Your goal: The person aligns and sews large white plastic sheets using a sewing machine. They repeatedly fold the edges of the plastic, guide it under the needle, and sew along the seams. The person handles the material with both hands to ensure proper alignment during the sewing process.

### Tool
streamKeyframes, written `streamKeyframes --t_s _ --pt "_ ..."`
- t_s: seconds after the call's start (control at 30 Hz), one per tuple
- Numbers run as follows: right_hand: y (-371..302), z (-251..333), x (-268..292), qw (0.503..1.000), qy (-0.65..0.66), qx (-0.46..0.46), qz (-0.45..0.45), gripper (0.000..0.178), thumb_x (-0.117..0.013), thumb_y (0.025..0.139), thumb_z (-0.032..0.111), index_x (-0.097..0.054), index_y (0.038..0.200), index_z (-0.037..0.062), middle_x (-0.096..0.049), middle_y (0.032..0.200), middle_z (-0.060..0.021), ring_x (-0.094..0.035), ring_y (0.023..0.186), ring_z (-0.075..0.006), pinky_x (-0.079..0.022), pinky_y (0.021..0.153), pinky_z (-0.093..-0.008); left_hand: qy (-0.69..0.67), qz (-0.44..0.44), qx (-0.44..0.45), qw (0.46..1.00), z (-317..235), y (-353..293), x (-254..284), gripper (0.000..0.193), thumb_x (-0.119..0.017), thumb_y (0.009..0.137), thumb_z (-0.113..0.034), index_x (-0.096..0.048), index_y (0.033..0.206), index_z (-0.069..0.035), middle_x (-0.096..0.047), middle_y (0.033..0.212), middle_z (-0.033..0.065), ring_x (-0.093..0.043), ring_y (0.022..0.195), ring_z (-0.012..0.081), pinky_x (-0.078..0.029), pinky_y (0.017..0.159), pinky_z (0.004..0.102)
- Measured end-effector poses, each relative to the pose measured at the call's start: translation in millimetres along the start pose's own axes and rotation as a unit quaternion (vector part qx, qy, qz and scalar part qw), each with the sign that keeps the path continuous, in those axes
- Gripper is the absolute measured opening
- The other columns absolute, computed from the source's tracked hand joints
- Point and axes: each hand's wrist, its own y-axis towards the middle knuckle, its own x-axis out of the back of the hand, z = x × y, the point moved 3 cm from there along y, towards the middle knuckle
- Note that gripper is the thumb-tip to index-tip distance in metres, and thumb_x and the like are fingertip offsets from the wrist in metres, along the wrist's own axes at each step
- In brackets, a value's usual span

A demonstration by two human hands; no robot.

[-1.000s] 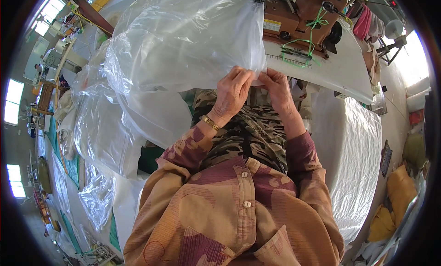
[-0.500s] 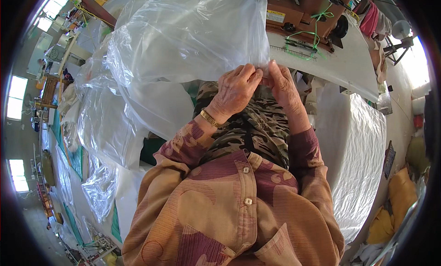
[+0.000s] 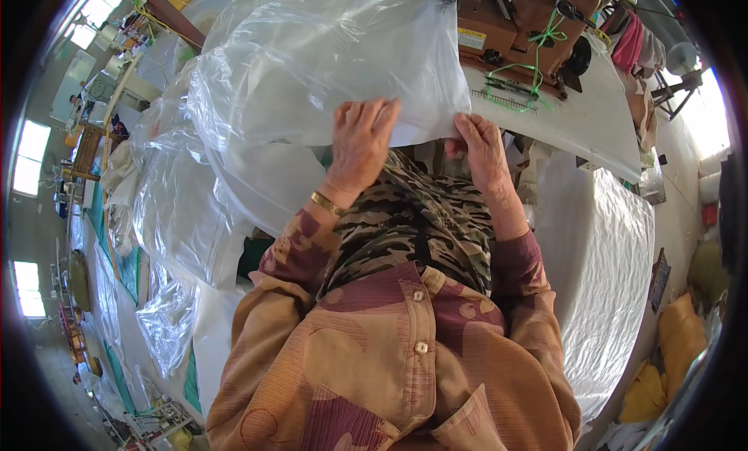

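A large sheet of clear plastic film (image 3: 312,69) spreads over the table, its near edge hanging toward my lap. My right hand (image 3: 485,151) pinches the film's near right corner between thumb and forefinger. Over the same near edge, farther left, lies my left hand (image 3: 360,143). Its fingers point away from me, slightly bent and a little apart, resting on or just above the film, with no grip visible. Just beyond the film's right edge stands a brown sewing machine (image 3: 510,42) with green thread tied on it.
The white machine table (image 3: 576,128) has a ruler scale along it. A stack of shiny white plastic sheets (image 3: 596,280) stands at my right. More crumpled clear film (image 3: 175,209) hangs at my left. Yellow bundles (image 3: 678,334) lie on the far right.
My hands were together at the film's gathered right edge. The left hand has moved left, away from the right one, and the film's corner now lies flatter. The right hand keeps the corner.
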Motion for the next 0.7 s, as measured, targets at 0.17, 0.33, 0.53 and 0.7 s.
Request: streamKeyframes --t_s 0.17,0.33,0.53,0.7 --pt "-1.1 -2.0 -7.0 0.998 0.059 -0.007 -0.019 0.039 -0.053 0.102 0.034 -0.066 0.094 -0.0024 -0.065 0.076 -0.0032 -0.059 0.065 -0.0103 -0.049 0.064 -0.0261 0.016 -0.012 -0.051 0.999 13.9 -12.4 34.5 0.018 -0.070 0.081 0.000 -0.066 0.098 -0.005 -0.058 0.088 0.0026 -0.059 0.079 0.0190 -0.038 0.100 0.0437" --pt "-4.3 7.8 -11.4 0.999 0.017 0.025 -0.043 0.039 -0.055 0.102 0.035 -0.068 0.096 -0.0015 -0.066 0.082 -0.0025 -0.060 0.069 -0.0098 -0.050 0.072 -0.0268 -0.002 0.077 -0.078 0.994 10.9 -37.2 39.4 0.015 -0.065 0.082 -0.002 -0.065 0.097 -0.005 -0.054 0.086 0.0024 -0.057 0.080 0.0173 -0.035 0.104 0.0461" --pt "-4.8 3.9 -4.0 0.999 0.015 0.041 -0.027 0.039 -0.057 0.102 0.035 -0.069 0.100 -0.0027 -0.068 0.089 -0.0031 -0.063 0.081 -0.0105 -0.053 0.080 -0.0294 0.045 0.196 -0.048 0.978 14.9 -61.2 21.7 0.011 -0.063 0.084 -0.013 -0.062 0.090 -0.004 -0.053 0.085 0.0048 -0.056 0.085 0.0208 -0.037 0.100 0.0466" --pt "-6.3 13.8 -14.7 0.995 0.083 0.034 -0.042 0.037 -0.056 0.102 0.028 -0.068 0.094 -0.0055 -0.064 0.078 0.0009 -0.050 0.069 -0.0055 -0.043 0.064 -0.0246 -0.150 0.414 -0.034 0.897 -43.7 -48.3 34.0 0.030 -0.070 0.087 -0.025 -0.065 0.108 -0.004 -0.062 0.100 0.0106 -0.059 0.103 0.0234 -0.036 0.105 0.0456"
